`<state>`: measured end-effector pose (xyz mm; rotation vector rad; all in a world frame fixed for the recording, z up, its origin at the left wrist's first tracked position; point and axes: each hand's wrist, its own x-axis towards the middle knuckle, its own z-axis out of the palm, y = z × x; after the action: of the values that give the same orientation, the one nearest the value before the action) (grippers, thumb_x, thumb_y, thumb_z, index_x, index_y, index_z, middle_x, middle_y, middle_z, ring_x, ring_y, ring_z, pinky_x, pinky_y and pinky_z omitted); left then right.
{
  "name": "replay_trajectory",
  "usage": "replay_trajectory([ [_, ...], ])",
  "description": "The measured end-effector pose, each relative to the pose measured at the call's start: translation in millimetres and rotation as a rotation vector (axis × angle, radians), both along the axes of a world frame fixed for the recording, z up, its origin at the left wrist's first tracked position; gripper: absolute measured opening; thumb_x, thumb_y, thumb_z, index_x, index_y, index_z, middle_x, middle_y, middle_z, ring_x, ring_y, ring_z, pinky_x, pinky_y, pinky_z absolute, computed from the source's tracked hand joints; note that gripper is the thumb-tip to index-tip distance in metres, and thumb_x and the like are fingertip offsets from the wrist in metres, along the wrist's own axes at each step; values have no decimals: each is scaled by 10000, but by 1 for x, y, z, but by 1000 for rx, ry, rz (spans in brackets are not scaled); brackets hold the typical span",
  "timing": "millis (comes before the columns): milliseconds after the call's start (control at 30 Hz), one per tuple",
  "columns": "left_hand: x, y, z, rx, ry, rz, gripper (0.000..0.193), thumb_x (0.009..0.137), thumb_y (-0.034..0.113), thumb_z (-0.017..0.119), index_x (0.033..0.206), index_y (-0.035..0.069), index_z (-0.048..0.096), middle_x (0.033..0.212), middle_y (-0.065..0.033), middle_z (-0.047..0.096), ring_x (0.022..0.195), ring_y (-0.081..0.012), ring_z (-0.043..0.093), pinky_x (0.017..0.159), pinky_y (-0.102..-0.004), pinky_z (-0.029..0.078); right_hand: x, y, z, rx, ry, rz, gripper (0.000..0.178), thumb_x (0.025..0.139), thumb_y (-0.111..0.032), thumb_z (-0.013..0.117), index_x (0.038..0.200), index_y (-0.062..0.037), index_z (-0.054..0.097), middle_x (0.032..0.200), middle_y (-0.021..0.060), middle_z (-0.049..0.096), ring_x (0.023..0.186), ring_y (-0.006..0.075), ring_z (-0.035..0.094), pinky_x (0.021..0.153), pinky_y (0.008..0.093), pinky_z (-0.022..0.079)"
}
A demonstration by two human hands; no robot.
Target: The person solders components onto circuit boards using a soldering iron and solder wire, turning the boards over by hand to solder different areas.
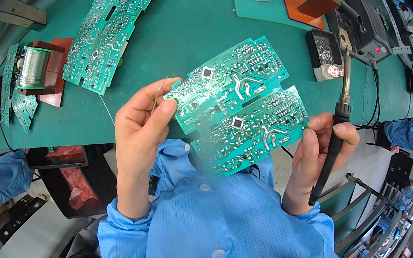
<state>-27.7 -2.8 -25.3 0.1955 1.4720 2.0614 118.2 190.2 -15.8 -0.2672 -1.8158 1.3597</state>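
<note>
Two-panel green circuit board (240,107), solder side up, betw. left hand (142,126) & right hand (318,154).

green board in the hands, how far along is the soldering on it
Done: hard to tell; the board shows many shiny joints, but which are fresh is unclear. In hand: the left hand pinches the board's corner with a solder wire; the right hand grips its other edge and the iron, tip off the board. Left: more boards lie on the table.

Left hand (138,122) and right hand (317,151) hold a green circuit board (239,104); right also grips a soldering iron (338,128).
</note>
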Motion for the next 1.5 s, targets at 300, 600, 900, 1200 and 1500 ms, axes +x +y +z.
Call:
replay_trajectory([
  [300, 6, -2, 11, 25, 156, 48, 314, 851, 53, 581, 1144, -46, 531, 881, -16, 603, 618, 15, 446, 503, -127, 315, 1, 3, -7, 16, -37, -76, 424, 764, 69, 589, 1057, -131, 356, 896, 145, 558, 702, 116, 531, 596, 223, 445],
  [600, 10, -2, 12, 128, 255, 35, 325, 850, 1, 565, 1154, -89, 495, 987, -109, 615, 875, -85, 577, 760, -193, 445, 2, 3, -9, 3, -29, -81, 416, 767, 65, 587, 1057, -126, 358, 891, 144, 556, 710, 121, 527, 603, 223, 448],
  [900, 10, -5, 9, 148, 300, 31, 325, 841, -8, 574, 1146, -91, 498, 984, -98, 613, 844, -76, 574, 744, -184, 443, 1, 3, -10, 55, -3, -69, 407, 774, 54, 593, 1055, -126, 359, 894, 143, 554, 736, 133, 534, 608, 228, 459],
  [1200, 11, -1, 12, 148, 286, 43, 323, 843, -4, 569, 1143, -99, 497, 1000, -126, 618, 887, -120, 594, 782, -217, 461, 0, 4, -10, 23, -1, -69, 403, 777, 58, 585, 1061, -120, 362, 902, 135, 552, 739, 128, 536, 622, 225, 457],
  [1500, 11, -6, 15, 202, 175, -3, 341, 832, -35, 560, 1156, -114, 486, 1003, -162, 626, 913, -149, 607, 801, -239, 473, -7, 4, -13, -155, -43, -14, 415, 769, 85, 546, 1115, -99, 412, 913, 94, 536, 761, 96, 495, 662, 200, 384],
])
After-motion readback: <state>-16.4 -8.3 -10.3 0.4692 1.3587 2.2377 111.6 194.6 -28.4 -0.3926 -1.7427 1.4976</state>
